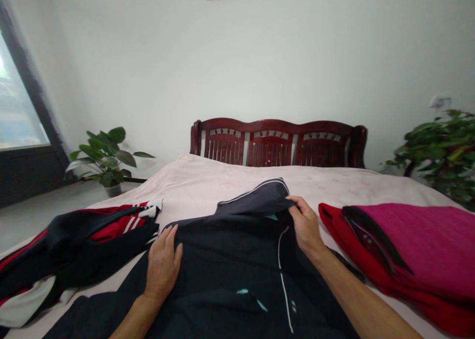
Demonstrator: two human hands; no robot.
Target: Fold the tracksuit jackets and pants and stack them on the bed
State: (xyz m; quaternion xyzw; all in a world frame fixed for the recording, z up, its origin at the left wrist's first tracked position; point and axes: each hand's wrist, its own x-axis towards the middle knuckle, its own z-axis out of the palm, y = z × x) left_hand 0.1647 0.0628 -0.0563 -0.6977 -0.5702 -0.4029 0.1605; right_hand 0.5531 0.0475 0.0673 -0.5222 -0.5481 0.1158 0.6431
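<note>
Navy track jacket (222,265) w/ white piping lies spread on bed (222,190), mid-mattress. Red-black jacket (74,240) just left, red-magenta garment (393,245) just right, neither in the way. Left hand (162,265) flat and open on it; right hand (305,225) pinched on upper fold, prob. collar.

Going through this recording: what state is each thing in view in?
Left hand: open, flat on the garment.
Right hand: pinching the garment's upper edge.
Dark navy garment: spread out, top folded over.
Red-and-black track garment: bunched up on the bed.
Red and magenta garment: folded, lying flat.
Pale pink bedsheet: spread, lightly creased.
</note>
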